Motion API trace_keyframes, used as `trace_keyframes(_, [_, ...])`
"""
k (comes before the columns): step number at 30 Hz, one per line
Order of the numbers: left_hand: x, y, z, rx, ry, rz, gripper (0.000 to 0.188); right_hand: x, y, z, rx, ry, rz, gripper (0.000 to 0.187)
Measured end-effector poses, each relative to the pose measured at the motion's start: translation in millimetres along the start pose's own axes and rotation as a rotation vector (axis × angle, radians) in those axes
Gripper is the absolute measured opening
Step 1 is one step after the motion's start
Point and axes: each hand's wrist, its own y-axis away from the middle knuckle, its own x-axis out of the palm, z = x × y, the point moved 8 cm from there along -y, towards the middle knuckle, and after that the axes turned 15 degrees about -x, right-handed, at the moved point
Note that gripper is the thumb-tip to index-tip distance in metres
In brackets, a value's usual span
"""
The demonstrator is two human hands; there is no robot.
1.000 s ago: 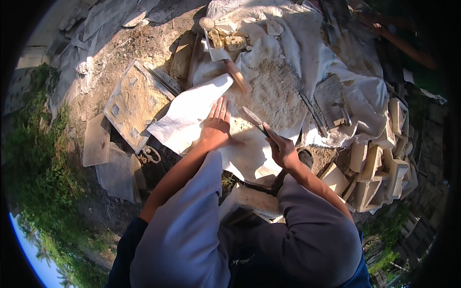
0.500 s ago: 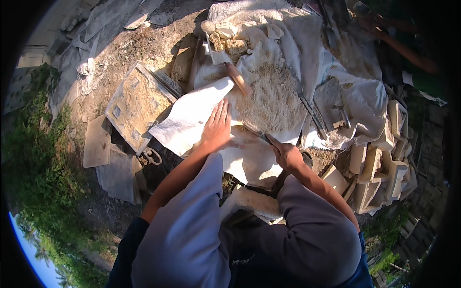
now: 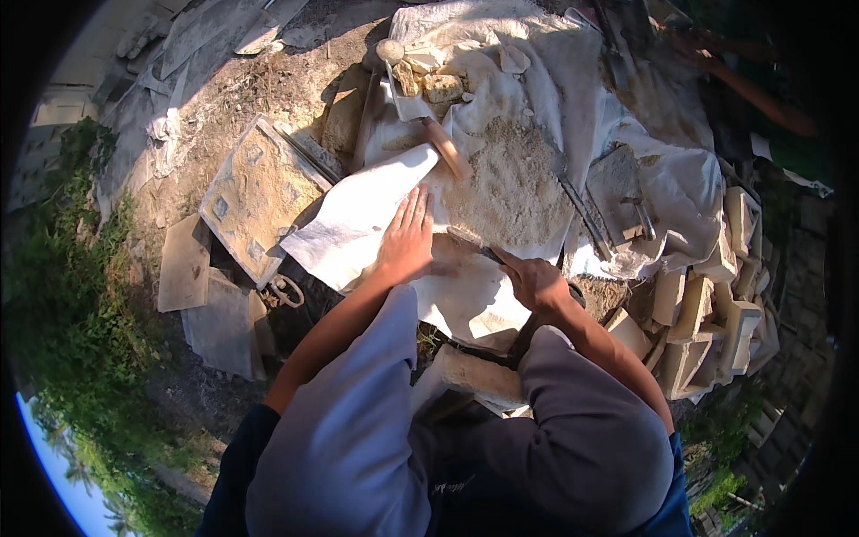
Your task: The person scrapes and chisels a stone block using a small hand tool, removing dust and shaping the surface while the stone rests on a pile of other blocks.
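My left hand [image 3: 409,234] lies flat on a pale dusty sheet [image 3: 344,219], fingers together and stretched forward. In my right hand [image 3: 540,285] is a narrow-bladed tool [image 3: 465,237], its dusty blade pointing left over the sheet toward my left hand. My fingers wrap round its handle, which they mostly hide, so its exact kind cannot be made out. Just ahead of my left hand rests a wooden-handled tool [image 3: 445,148] with a thin metal shank. A spread of pale sandy powder [image 3: 510,183] covers the cloth beyond both hands.
A dusty framed panel [image 3: 259,197] and flat boards [image 3: 183,264] lie at left. Stone chunks [image 3: 438,87] sit at the far side. Metal bars [image 3: 583,215] and a small hammer-like tool [image 3: 642,217] lie right; cut blocks [image 3: 689,313] are stacked nearer. Another person's arm [image 3: 761,94] shows far right.
The blade in my right hand has turned slightly, showing more of its flat face, and my right hand has shifted a little. My left hand stays in place on the sheet.
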Motion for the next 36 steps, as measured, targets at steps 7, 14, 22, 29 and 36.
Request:
trace_keyframes(7, [-9.6,1.0,-6.0,-0.020,0.248,0.084,0.146,-16.2,18.0,12.0,-0.162,-0.114,-0.379,0.053])
trace_keyframes(14, [-5.1,3.9,-3.0,-0.010,0.175,-0.045,0.074,-10.9,4.2,9.2,-0.039,-0.095,-0.143,0.056])
trace_keyframes(22, [-3.5,5.5,-2.8,-0.021,0.267,0.053,0.080,12.1,4.6,-14.9,-0.035,-0.050,-0.059,0.056])
trace_keyframes(29, [-8.9,2.9,-8.4,-0.003,0.203,0.006,0.077,-39.8,-4.8,19.6,-0.247,-0.168,-0.510,0.057])
trace_keyframes(36, [9.8,2.2,-0.4,0.019,-0.105,-0.221,0.082,1.3,-21.3,-18.3,-0.110,-0.022,-0.344,0.056])
